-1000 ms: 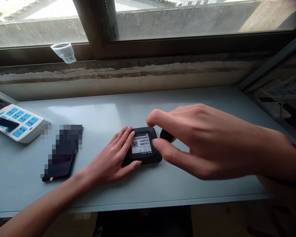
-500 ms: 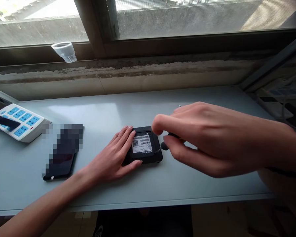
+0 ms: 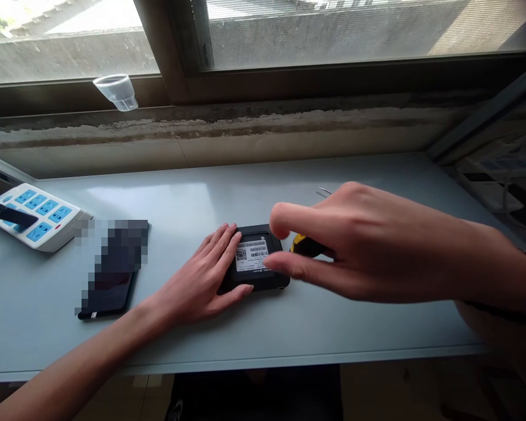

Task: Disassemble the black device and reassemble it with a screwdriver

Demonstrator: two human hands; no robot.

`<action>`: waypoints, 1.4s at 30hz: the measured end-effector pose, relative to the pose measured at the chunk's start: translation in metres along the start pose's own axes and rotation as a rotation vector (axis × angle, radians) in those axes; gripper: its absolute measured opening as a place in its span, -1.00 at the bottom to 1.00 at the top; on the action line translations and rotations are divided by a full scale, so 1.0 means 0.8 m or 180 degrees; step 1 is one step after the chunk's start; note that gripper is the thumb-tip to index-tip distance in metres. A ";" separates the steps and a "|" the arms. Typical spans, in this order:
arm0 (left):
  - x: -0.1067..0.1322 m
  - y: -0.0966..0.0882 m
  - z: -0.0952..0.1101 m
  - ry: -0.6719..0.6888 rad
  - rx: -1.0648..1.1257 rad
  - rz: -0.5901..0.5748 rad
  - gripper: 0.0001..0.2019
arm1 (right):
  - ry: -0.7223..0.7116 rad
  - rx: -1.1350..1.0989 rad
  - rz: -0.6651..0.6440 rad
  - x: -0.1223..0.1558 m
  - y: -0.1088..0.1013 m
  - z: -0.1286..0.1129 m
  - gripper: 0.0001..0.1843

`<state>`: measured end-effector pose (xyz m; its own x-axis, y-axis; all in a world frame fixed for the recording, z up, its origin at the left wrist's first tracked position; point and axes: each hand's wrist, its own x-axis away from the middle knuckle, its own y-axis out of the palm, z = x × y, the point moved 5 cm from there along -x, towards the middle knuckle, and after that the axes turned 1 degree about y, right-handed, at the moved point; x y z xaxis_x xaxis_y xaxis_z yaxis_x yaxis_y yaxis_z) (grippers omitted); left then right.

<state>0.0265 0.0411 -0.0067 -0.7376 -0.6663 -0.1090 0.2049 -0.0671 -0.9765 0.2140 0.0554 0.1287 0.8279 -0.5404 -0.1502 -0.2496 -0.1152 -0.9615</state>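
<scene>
My left hand (image 3: pixel 206 272) lies with fingers outstretched across the left side of a flat black device (image 3: pixel 274 286), pressing it to the table. A white printed label (image 3: pixel 252 255) with a QR code faces up on the device. Over its right edge, my right hand (image 3: pixel 368 245) holds a screwdriver (image 3: pixel 309 247) with a yellow and black handle. Thumb and forefinger are spread apart, while the other fingers, mostly hidden, curl about the handle. The tip of the screwdriver is out of sight behind the thumb. Beyond that hand, a thin metal rod (image 3: pixel 325 190) pokes out.
To the left lies a dark phone (image 3: pixel 118 280), partly pixelated. A white power strip (image 3: pixel 48 234) with blue sockets stands further left, a small black object (image 3: pixel 13 216) on top. A clear plastic cup (image 3: pixel 118 92) is fixed near the window frame. The table's front edge (image 3: pixel 245 362) runs below.
My right thumb and forefinger have parted from the screwdriver handle, the thumb reaching left over the label. The handle's yellow part has come into view. My left hand and the device stay put.
</scene>
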 end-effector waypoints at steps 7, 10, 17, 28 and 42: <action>-0.001 0.000 0.001 0.0046 -0.0080 0.0000 -0.14 | 0.0075 0.0154 0.0247 -0.002 0.000 0.004 -0.86; -0.001 -0.001 0.002 0.0033 -0.0078 -0.0018 -0.13 | 0.0102 0.0133 0.0383 -0.001 -0.004 0.005 -0.87; -0.001 -0.003 0.002 0.0031 -0.0087 0.0012 -0.14 | 0.0210 0.0065 0.0570 0.001 -0.010 0.009 -0.91; -0.002 -0.002 0.003 0.0070 -0.0073 0.0034 -0.14 | 0.0059 0.0161 0.0403 -0.001 -0.001 0.003 -0.88; -0.003 -0.002 0.001 0.0002 0.0170 -0.0056 -0.18 | 0.0103 0.0329 0.0084 0.003 0.002 -0.006 -0.85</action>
<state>0.0285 0.0418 -0.0047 -0.7419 -0.6642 -0.0919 0.2258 -0.1185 -0.9669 0.2133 0.0495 0.1278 0.8047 -0.5689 -0.1699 -0.2167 -0.0150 -0.9761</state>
